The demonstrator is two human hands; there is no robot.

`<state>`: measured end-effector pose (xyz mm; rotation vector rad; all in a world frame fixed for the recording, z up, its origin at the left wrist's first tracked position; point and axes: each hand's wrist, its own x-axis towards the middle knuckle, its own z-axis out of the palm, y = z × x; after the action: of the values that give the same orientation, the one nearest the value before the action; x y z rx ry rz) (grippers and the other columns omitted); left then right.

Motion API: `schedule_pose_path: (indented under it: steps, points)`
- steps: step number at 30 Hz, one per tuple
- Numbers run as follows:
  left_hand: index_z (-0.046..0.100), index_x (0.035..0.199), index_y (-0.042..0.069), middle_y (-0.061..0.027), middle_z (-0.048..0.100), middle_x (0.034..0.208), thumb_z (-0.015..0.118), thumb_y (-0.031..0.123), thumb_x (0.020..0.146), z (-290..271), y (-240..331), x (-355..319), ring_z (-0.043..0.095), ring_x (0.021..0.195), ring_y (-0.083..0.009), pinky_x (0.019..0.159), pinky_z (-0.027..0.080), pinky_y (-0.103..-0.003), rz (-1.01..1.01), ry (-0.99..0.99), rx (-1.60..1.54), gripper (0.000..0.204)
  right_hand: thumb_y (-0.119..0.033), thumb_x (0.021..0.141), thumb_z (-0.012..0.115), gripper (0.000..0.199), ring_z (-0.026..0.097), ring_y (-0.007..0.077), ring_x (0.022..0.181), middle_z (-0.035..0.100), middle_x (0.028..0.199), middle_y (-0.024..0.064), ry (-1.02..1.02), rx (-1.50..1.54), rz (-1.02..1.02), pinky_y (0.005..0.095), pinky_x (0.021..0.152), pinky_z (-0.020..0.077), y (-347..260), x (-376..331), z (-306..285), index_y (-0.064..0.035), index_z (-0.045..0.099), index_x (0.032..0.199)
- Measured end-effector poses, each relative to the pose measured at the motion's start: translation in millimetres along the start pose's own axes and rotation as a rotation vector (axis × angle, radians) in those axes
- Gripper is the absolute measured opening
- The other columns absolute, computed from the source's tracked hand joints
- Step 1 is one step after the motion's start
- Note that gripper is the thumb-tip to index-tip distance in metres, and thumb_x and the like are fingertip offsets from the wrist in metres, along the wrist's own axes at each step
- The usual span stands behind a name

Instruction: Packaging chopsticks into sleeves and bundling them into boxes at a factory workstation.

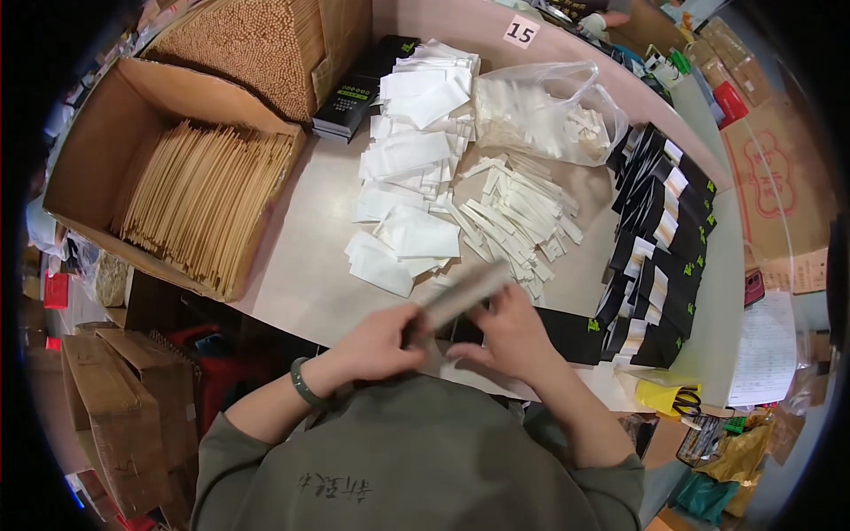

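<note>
A flat, pale grey-brown bundle (469, 290), smeared by motion, slants up between my hands near the table's front edge. My left hand (382, 341) is closed round its lower end. Fingers of my right hand (512, 336) press against its right side, with the thumb lower and apart. Under and beside the right hand lies a black paper sleeve (571, 334) with green print. Just beyond are a pile of folded white napkins (407, 155) and a heap of narrow white paper packets (522, 212).
Left stands an open carton (80, 173) of wooden chopsticks (208, 199); behind it are more bundled sticks (243, 53). A black stack (354, 102) stands beside them. A clear plastic bag (540, 111) sits far back. Filled black sleeves (660, 257) overlap along the right raised edge, near yellow-handled scissors (664, 396).
</note>
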<state>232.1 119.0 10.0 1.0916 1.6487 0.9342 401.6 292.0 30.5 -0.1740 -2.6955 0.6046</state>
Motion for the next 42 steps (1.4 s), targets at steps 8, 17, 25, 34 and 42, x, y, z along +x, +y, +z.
schedule_pose_path:
  steps: [8, 17, 25, 34, 42]
  points:
    - [0.056, 0.117, 0.006, -0.0147, 0.061, 0.096, 0.077, 0.015, 0.07, -14, -32, -15, 0.062, 0.087, -0.0371, 0.074, 0.052, -0.041, 0.012, 0.388, 0.483, 0.053, -0.034, 0.086, 0.064, 0.032, 0.063, 0.0364, 0.067, 0.062, 0.065, 0.0154, -0.32, -0.096, 0.545, 0.0458, 0.061, 0.048, -12, 4, 31, -0.0048, 0.06, 0.075]
    - [0.055, 0.125, 0.007, -0.0124, 0.062, 0.096, 0.084, 0.025, 0.065, -46, -17, -11, 0.063, 0.086, -0.0339, 0.072, 0.051, -0.041, 0.198, 0.015, 0.687, 0.07, -0.025, 0.08, 0.062, 0.021, 0.064, 0.038, 0.069, 0.065, 0.069, 0.0159, -0.272, 0.183, 0.54, 0.0463, 0.064, 0.0499, -23, 27, 59, -0.0055, 0.063, 0.075]
    - [0.059, 0.125, 0.006, -0.0164, 0.061, 0.121, 0.082, 0.022, 0.072, -97, -30, -21, 0.058, 0.112, -0.0343, 0.095, 0.047, -0.042, 0.303, 0.454, 0.729, 0.06, -0.024, 0.08, 0.068, 0.022, 0.06, 0.0363, 0.095, 0.061, 0.093, 0.0169, -0.06, -0.133, 0.477, 0.0454, 0.08, 0.0493, 90, 80, 43, -0.0059, 0.063, 0.092]
    - [0.067, 0.106, 0.0, -0.0201, 0.063, 0.096, 0.067, 0.017, 0.086, -219, -114, -77, 0.062, 0.086, -0.0383, 0.074, 0.051, -0.044, -0.32, 0.897, 0.879, 0.025, -0.021, 0.082, 0.068, 0.016, 0.061, 0.0326, 0.089, 0.061, 0.082, 0.0119, 0.001, -0.272, 0.375, 0.0429, 0.075, 0.0494, 86, 100, 65, -0.0062, 0.069, 0.086]
    - [0.056, 0.094, 0.001, -0.0196, 0.06, 0.091, 0.06, 0.005, 0.085, -217, -101, -68, 0.061, 0.084, -0.0397, 0.071, 0.05, -0.047, -0.324, 0.748, 1.107, 0.01, -0.013, 0.079, 0.065, 0.007, 0.061, 0.0331, 0.084, 0.062, 0.08, 0.0117, -0.273, -0.192, -0.111, 0.0438, 0.07, 0.0495, 67, 94, 56, -0.0061, 0.066, 0.079]
